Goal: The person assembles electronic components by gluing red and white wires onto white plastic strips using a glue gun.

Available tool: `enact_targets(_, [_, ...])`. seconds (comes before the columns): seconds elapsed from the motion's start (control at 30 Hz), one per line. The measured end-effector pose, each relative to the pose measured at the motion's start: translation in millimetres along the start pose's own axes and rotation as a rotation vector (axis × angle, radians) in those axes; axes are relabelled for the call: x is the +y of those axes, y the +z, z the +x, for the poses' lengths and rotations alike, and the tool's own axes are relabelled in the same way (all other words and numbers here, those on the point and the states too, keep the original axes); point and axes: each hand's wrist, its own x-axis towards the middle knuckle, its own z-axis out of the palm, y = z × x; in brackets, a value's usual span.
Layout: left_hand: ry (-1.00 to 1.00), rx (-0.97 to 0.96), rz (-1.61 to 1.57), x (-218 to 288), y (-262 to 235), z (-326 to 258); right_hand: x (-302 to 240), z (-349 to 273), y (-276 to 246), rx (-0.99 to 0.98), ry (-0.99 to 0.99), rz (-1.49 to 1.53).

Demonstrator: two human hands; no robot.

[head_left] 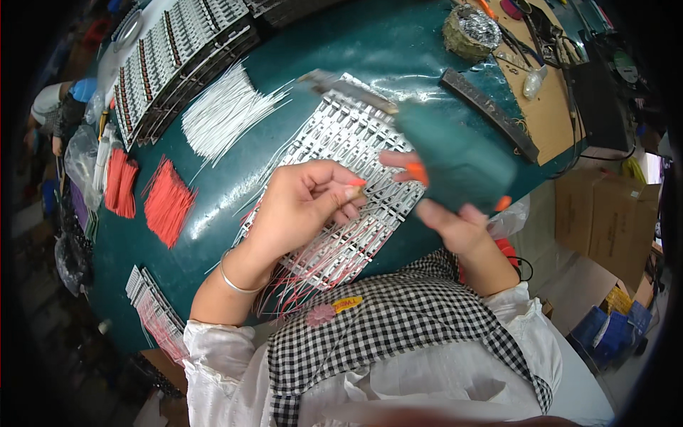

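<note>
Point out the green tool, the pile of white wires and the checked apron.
Green tool [461,158]: head view, on its blurred body.
Pile of white wires [226,117]: head view, middle of the pile.
Checked apron [388,313]: head view, on its front.

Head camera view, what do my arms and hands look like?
Your left hand and right hand are ungloved. A slim, silver-coloured bangle circles the left forearm near the wrist. Both arms wear loose white sleeves, the left sleeve and right sleeve ending in gathered, ruffled edges that leave the forearms bare.
</note>
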Motion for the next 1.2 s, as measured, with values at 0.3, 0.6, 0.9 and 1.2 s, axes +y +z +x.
enact_targets(0.3, [0.750, 0.603, 1.179, -13, -33, 53, -10, -37, -24, 0.118, 0.203, -0.076])
enact_targets(0.6, [0.706, 0.597, 1.124, -33, -37, 67, 3, -32, -15, 0.195, 0.308, -0.141])
enact_targets(0.9, [0.831, 0.591, 1.106, -37, -39, 71, 14, -19, -9, 0.199, 0.339, -0.196])
enact_targets(1.2, [0.849, 0.592, 1.074, -39, -39, 72, 19, -20, -10, 0.173, 0.353, -0.224])
